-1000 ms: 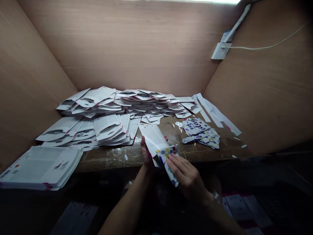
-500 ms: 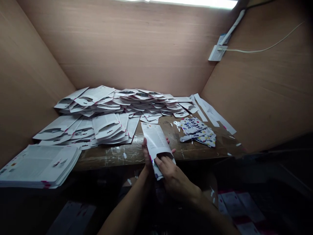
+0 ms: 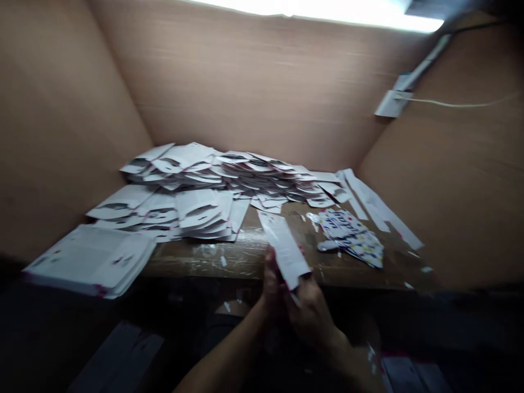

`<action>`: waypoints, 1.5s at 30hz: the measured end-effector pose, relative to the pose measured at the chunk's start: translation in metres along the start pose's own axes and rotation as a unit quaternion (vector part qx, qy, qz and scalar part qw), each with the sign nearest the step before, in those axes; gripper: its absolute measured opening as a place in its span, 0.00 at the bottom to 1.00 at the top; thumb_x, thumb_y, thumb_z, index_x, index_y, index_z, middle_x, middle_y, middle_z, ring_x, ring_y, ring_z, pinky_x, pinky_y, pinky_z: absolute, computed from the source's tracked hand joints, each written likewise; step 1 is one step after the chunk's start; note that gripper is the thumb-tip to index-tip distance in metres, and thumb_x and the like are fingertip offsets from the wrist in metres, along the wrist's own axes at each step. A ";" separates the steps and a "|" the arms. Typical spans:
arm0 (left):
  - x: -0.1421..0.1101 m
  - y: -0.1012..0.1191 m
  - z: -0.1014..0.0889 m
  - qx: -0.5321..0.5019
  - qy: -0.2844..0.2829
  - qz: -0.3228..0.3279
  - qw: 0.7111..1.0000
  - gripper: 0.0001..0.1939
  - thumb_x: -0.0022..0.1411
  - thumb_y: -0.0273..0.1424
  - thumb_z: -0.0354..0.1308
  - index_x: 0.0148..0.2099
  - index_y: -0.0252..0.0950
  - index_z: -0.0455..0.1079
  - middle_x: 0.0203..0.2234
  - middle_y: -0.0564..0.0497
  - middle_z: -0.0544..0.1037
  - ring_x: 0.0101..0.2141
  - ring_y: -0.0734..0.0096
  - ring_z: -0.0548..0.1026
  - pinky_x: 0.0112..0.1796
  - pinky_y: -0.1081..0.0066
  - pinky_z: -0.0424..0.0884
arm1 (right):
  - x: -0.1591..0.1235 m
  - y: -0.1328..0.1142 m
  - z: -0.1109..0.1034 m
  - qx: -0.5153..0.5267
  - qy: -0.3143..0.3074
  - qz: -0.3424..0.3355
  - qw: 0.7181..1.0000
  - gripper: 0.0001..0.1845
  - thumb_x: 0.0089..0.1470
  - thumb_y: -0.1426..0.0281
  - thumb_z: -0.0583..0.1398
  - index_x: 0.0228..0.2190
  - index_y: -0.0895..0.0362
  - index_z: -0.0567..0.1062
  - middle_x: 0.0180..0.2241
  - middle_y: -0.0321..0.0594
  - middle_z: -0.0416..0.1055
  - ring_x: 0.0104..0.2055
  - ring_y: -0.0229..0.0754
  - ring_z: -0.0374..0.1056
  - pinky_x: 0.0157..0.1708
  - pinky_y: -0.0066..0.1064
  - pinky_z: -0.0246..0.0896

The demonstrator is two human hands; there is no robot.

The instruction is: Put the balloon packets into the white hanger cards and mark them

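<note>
Pale wooden panels (image 3: 254,82) enclose our worn tabletop (image 3: 196,259), and at its near edge we hold a white sleeve (image 3: 284,248), its long axis slanting from far left to near right. Our left hand (image 3: 271,281) is clasped around it from the left, while our right hand (image 3: 311,308) meets its near end, fingers too hidden to say whether they pinch. On dotted cards (image 3: 352,234) to the right, script seemingly reads "day"; the sleeve's print is blurred.

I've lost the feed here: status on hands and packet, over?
Left hand holds white packet. Right hand at its near end, grip blurred. Dotted cards right, packet piles beyond, both apart from the hands.
</note>
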State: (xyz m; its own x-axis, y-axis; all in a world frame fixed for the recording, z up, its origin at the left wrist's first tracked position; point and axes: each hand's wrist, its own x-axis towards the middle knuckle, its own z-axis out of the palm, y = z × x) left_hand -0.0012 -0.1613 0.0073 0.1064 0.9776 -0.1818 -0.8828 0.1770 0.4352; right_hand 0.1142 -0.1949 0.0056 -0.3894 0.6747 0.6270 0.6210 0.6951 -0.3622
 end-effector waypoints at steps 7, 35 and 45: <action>-0.043 0.036 -0.001 0.322 -0.002 0.186 0.928 0.24 0.61 0.44 0.71 0.56 0.38 0.78 0.52 0.41 0.81 0.53 0.54 0.78 0.57 0.57 0.71 | 0.150 0.042 -0.025 -0.151 0.203 -0.043 0.967 0.17 0.69 0.63 0.58 0.30 0.59 0.76 0.33 0.50 0.74 0.37 0.49 0.71 0.39 0.39 0.63; -0.153 0.182 -0.103 0.287 0.453 0.461 0.707 0.26 0.56 0.44 0.73 0.52 0.36 0.74 0.41 0.47 0.84 0.37 0.59 0.82 0.44 0.59 0.81 | 0.043 0.045 -0.006 0.320 -0.152 0.191 0.915 0.23 0.65 0.50 0.63 0.51 0.54 0.80 0.42 0.48 0.83 0.44 0.52 0.81 0.45 0.40 0.78; 0.027 0.065 -0.034 0.350 0.128 0.173 0.912 0.23 0.51 0.37 0.75 0.47 0.34 0.75 0.39 0.42 0.84 0.43 0.49 0.82 0.49 0.52 0.77 | 0.044 0.062 -0.003 0.131 0.000 0.153 0.979 0.21 0.68 0.52 0.60 0.42 0.57 0.81 0.40 0.47 0.78 0.42 0.48 0.74 0.45 0.40 0.68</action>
State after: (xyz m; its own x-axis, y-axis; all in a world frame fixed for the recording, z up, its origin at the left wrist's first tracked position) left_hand -0.0711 -0.1274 0.0007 -0.3133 0.9456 -0.0879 -0.3251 -0.0198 0.9455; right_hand 0.1373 -0.1230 0.0124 -0.2124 0.8615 0.4612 0.5125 0.5000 -0.6981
